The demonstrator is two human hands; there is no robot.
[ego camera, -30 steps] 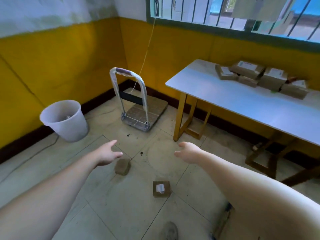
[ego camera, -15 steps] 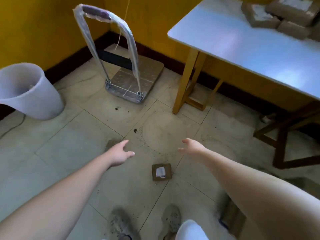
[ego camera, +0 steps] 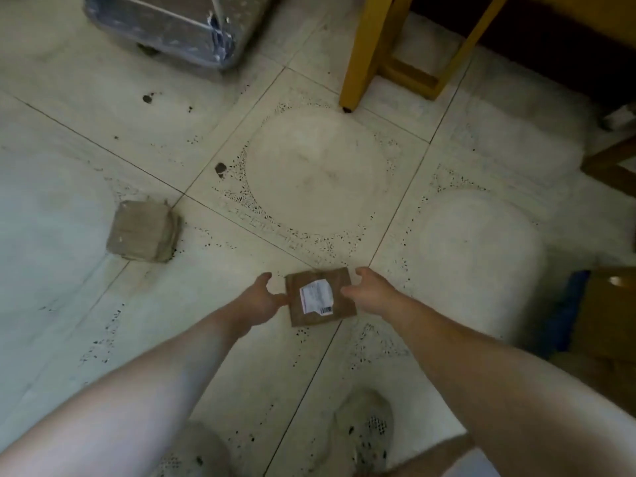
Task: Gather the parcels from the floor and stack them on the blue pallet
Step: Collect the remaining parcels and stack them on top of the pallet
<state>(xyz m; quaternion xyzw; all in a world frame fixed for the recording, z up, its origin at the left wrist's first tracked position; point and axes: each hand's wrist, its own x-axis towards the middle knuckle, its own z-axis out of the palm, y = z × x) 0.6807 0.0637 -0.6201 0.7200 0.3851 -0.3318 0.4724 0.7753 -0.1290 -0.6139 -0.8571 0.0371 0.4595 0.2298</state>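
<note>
A small brown parcel with a white label (ego camera: 320, 297) lies flat on the tiled floor in front of my feet. My left hand (ego camera: 262, 297) is at its left edge, fingers spread, thumb tip touching or nearly touching the side. My right hand (ego camera: 368, 287) is at its right edge, fingers spread over the top right corner. Neither hand grips it. A second brown parcel without a visible label (ego camera: 142, 231) lies on the floor further left. A blue edge (ego camera: 568, 308) shows at the right under a brown box (ego camera: 605, 315).
A metal platform trolley (ego camera: 179, 25) stands at the top left. Yellow table legs (ego camera: 364, 49) rise at the top centre, and dark wooden legs (ego camera: 609, 166) stand at the right. My shoes (ego camera: 364, 432) are at the bottom.
I have bent down and the view has tilted to the floor. Both hands dropped from mid-air to either side of the labelled parcel.
</note>
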